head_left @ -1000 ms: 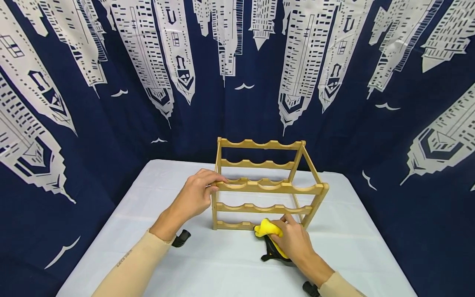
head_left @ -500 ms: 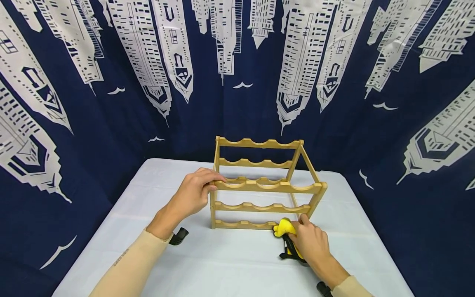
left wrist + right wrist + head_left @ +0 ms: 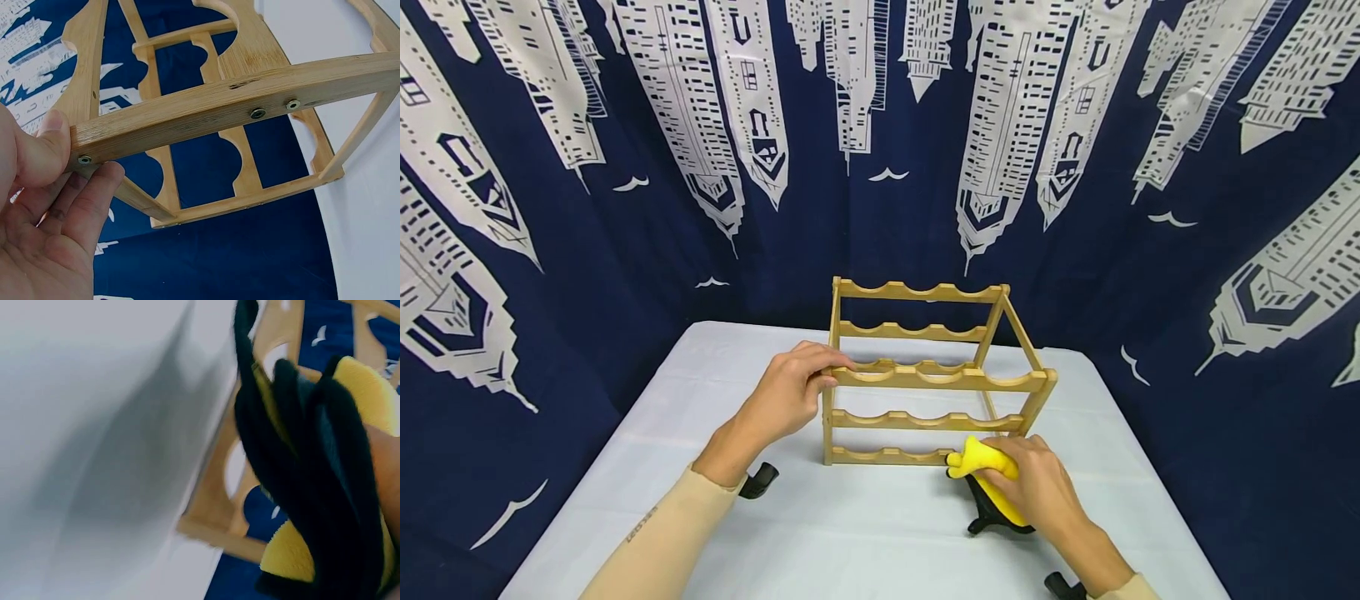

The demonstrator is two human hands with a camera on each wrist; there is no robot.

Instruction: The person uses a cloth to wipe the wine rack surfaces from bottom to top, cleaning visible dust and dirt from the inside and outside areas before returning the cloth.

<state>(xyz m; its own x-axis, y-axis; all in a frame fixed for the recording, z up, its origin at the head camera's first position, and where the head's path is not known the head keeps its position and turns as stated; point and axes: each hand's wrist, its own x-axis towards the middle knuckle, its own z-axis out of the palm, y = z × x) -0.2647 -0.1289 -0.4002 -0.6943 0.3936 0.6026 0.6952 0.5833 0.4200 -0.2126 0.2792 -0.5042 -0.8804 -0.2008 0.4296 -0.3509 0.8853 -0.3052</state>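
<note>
A wooden wine rack [image 3: 936,377] with scalloped rails stands on the white-covered table. My left hand [image 3: 793,385] grips its upper front left corner, and in the left wrist view the thumb and fingers pinch the end of a wooden post [image 3: 187,119]. Bunched in my right hand [image 3: 1041,487] is a yellow and black cloth [image 3: 985,457], held at the lower front right of the rack, where it overlaps the bottom rail. Dark folds of the cloth [image 3: 300,462] hang down and hide most of the right hand in the right wrist view.
The white table [image 3: 850,533] extends around the rack on all sides. Behind it hangs a navy curtain [image 3: 910,225] printed with white buildings and birds. A black wrist-camera mount [image 3: 760,481] shows under the left wrist.
My right hand has slid rightward with the cloth along the rack's bottom front rail, to its right end. The left hand keeps its grip on the same corner.
</note>
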